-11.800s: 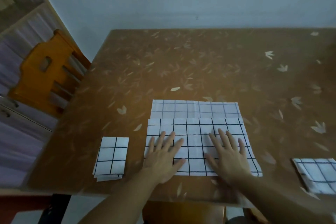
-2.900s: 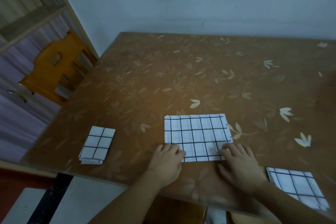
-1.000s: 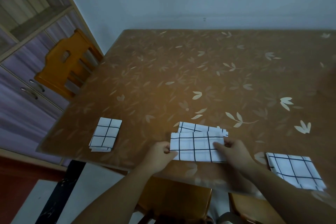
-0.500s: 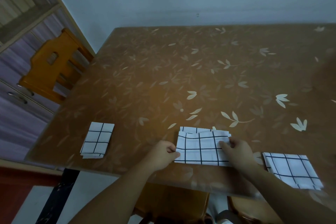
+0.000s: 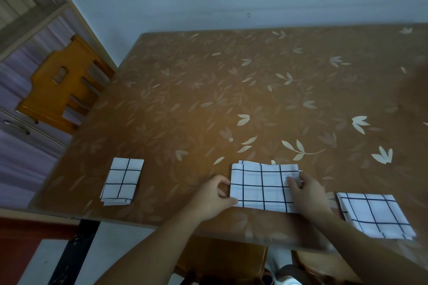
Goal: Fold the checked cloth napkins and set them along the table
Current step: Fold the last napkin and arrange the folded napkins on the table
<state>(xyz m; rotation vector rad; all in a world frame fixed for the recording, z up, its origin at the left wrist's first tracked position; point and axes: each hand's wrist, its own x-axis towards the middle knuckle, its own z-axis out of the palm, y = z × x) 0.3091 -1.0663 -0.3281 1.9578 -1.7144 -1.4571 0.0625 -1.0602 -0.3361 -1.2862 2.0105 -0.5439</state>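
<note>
A white checked napkin (image 5: 261,186), folded into a long strip, lies near the front edge of the brown leaf-patterned table (image 5: 231,99). My left hand (image 5: 212,196) pinches its left end with curled fingers. My right hand (image 5: 308,192) grips its right end, thumb on top. A small folded napkin (image 5: 122,180) lies at the front left. Another folded napkin (image 5: 375,214) lies at the front right, close to my right forearm.
An orange wooden chair (image 5: 62,85) stands at the table's left side, in front of a purple-fronted cabinet (image 5: 20,109). A chair seat (image 5: 220,259) sits under the front edge below my arms. A pale wall runs behind the table.
The napkin went from a wide rectangle pressed flat to a narrower strip folded over itself. Both hands have shifted from its near edge to its two ends.
</note>
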